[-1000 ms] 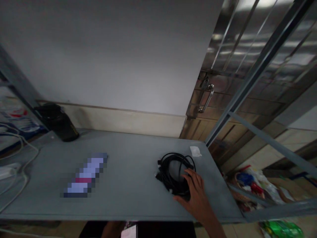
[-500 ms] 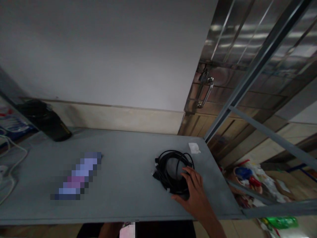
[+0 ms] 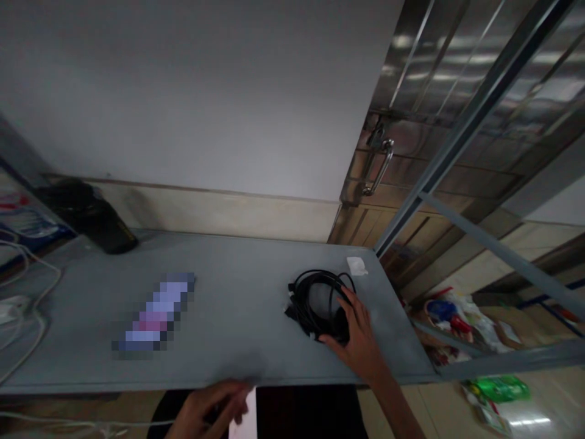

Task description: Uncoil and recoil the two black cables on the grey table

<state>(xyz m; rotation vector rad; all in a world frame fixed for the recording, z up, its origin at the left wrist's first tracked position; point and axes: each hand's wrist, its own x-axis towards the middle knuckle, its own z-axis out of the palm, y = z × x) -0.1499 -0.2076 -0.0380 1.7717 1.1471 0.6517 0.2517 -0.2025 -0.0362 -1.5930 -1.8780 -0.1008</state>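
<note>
A coil of black cable (image 3: 304, 305) lies on the right part of the grey tabletop, its connector ends at the left side. My right hand (image 3: 359, 338) is curved around the coil's right and near side, thumb at the near edge and fingertips on the far right of the loop. My left hand (image 3: 212, 405) is at the table's front edge above my lap, fingers curled and a little blurred. Whatever it may hold is hidden. Just right of it is a flat pale pink object (image 3: 247, 417), cut off by the frame's bottom. A white cable runs to behind the left hand.
A phone (image 3: 159, 311), its screen pixelated, lies left of centre on the grey table (image 3: 237, 305). A black bottle (image 3: 98, 219) stands at the back left near white cords. A scrap of white paper (image 3: 356, 266) sits back right, beside a metal frame post (image 3: 414, 201).
My left hand has risen from below the table to its front edge. My right thumb has come in against the coil. The view has shifted slightly.
</note>
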